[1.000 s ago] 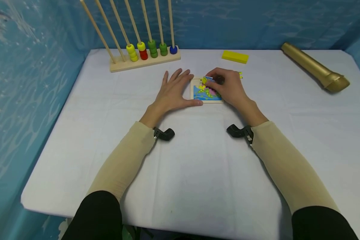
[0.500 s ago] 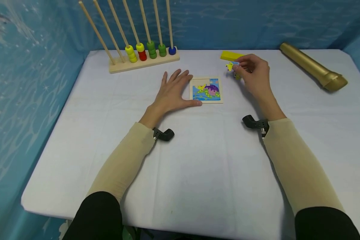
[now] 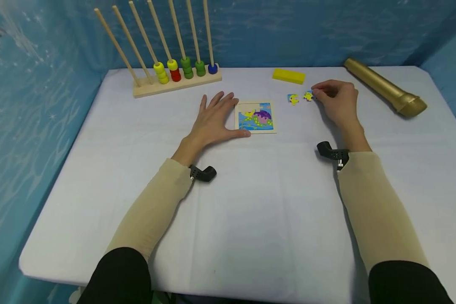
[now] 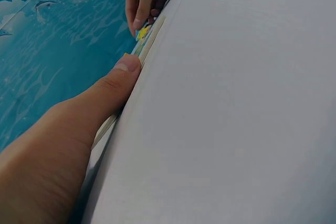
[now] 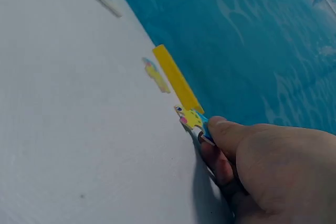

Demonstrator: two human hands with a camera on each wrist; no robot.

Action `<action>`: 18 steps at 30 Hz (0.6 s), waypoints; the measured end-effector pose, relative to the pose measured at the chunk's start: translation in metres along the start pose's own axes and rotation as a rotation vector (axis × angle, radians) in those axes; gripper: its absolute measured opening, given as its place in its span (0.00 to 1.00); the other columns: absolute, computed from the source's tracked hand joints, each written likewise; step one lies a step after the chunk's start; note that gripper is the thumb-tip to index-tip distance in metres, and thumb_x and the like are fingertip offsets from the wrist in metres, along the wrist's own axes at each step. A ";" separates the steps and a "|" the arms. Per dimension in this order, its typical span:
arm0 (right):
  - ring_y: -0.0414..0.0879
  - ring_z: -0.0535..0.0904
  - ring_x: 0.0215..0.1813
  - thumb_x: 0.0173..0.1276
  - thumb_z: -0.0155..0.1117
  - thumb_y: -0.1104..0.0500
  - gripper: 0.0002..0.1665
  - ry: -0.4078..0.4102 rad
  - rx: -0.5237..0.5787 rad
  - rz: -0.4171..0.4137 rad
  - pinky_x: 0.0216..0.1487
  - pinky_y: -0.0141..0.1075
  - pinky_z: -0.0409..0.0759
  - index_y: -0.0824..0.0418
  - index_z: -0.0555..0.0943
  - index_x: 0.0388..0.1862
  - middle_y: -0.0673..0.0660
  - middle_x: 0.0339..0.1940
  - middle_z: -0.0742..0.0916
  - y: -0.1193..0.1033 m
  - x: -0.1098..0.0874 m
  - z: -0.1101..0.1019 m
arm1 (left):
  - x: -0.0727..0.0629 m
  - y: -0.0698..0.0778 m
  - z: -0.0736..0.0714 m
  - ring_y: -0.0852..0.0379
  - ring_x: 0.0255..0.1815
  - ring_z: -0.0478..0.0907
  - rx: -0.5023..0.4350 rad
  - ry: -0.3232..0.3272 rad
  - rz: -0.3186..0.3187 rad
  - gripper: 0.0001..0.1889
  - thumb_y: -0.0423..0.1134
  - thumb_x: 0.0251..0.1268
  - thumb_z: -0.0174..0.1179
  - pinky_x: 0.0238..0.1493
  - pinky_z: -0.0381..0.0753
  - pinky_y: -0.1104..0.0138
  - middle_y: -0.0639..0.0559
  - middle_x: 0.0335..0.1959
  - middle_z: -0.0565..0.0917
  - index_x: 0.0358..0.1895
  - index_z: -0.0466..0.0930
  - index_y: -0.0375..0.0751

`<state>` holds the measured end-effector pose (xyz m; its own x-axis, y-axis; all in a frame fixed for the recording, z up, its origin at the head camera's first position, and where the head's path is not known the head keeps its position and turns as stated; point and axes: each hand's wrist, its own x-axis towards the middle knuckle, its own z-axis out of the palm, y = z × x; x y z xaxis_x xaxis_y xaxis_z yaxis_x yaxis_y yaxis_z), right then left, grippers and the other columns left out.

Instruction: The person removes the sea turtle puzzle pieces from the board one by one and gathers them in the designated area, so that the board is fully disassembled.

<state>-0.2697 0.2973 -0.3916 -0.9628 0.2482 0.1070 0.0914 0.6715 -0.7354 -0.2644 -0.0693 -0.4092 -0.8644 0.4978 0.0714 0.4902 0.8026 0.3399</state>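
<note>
A small square jigsaw puzzle board (image 3: 275,122), with a pale wooden frame and a sea picture, lies flat on the table. Its upper left part shows bare wood. My left hand (image 3: 211,120) spreads its fingers beside the board, thumb along the near edge and a fingertip at the far left corner. In the left wrist view, the thumb (image 4: 127,66) rests right at the frame. My right hand (image 3: 338,99) pinches a yellow and blue puzzle piece (image 5: 194,118) between thumb and fingers, close over the table. Another puzzle piece (image 3: 293,99) lies just left of it.
A yellow block (image 3: 289,76) lies behind the loose piece. Toward the back right is a gold microphone-shaped object (image 3: 384,88). A wooden bead counter (image 3: 178,85) with tall rods and coloured beads stands at the back left, against a blue curtain (image 3: 273,33).
My right hand has carried the puzzle piece from over the board to the right, past the loose piece, and lowered it close to the table. My left hand stays at the board.
</note>
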 end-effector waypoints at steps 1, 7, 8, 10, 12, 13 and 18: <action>0.36 0.77 0.50 0.79 0.63 0.43 0.23 -0.002 -0.025 -0.008 0.57 0.28 0.73 0.53 0.87 0.64 0.51 0.55 0.88 0.000 0.000 0.002 | -0.001 0.000 0.000 0.53 0.90 0.40 -0.001 0.002 0.001 0.59 0.84 0.51 0.61 0.85 0.23 0.43 0.57 0.87 0.55 0.84 0.60 0.56; 0.32 0.73 0.47 0.81 0.60 0.43 0.24 0.040 -0.105 -0.029 0.57 0.29 0.72 0.55 0.87 0.64 0.57 0.59 0.88 0.000 -0.001 0.007 | -0.001 -0.001 0.000 0.53 0.90 0.40 -0.004 0.003 0.006 0.59 0.83 0.52 0.61 0.85 0.23 0.44 0.57 0.87 0.55 0.84 0.60 0.56; 0.30 0.72 0.46 0.81 0.60 0.43 0.25 0.054 -0.111 -0.030 0.55 0.29 0.71 0.55 0.87 0.64 0.58 0.58 0.88 0.000 -0.001 0.007 | 0.000 -0.001 0.000 0.53 0.90 0.40 -0.001 0.000 0.003 0.59 0.84 0.52 0.60 0.85 0.23 0.44 0.57 0.88 0.55 0.84 0.59 0.56; 0.29 0.70 0.43 0.81 0.59 0.43 0.25 0.075 -0.118 -0.034 0.53 0.28 0.70 0.56 0.87 0.63 0.58 0.57 0.88 -0.001 -0.002 0.008 | 0.000 -0.001 0.000 0.54 0.90 0.39 0.004 -0.003 -0.001 0.59 0.84 0.52 0.60 0.85 0.22 0.45 0.58 0.88 0.54 0.84 0.59 0.56; 0.29 0.69 0.42 0.80 0.60 0.43 0.25 0.080 -0.114 -0.034 0.50 0.27 0.68 0.56 0.87 0.63 0.57 0.55 0.88 -0.001 -0.003 0.007 | 0.001 -0.002 0.001 0.54 0.90 0.39 0.008 -0.005 -0.005 0.59 0.84 0.52 0.60 0.85 0.22 0.45 0.58 0.88 0.53 0.85 0.58 0.57; 0.29 0.69 0.41 0.79 0.61 0.43 0.24 0.074 -0.115 -0.034 0.49 0.27 0.67 0.56 0.88 0.63 0.56 0.53 0.87 -0.002 -0.003 0.007 | 0.001 -0.002 0.001 0.54 0.90 0.38 0.012 -0.007 -0.007 0.59 0.84 0.52 0.59 0.85 0.22 0.45 0.59 0.88 0.53 0.85 0.58 0.57; 0.33 0.70 0.39 0.77 0.67 0.46 0.22 0.026 -0.136 -0.054 0.47 0.28 0.66 0.58 0.89 0.60 0.53 0.43 0.85 -0.002 -0.002 0.006 | 0.000 -0.001 0.001 0.55 0.90 0.38 0.013 -0.012 -0.010 0.59 0.85 0.52 0.59 0.85 0.21 0.46 0.59 0.88 0.52 0.85 0.57 0.57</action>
<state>-0.2690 0.2912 -0.3942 -0.9605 0.2258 0.1624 0.0750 0.7726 -0.6304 -0.2652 -0.0696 -0.4102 -0.8680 0.4933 0.0570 0.4829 0.8119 0.3280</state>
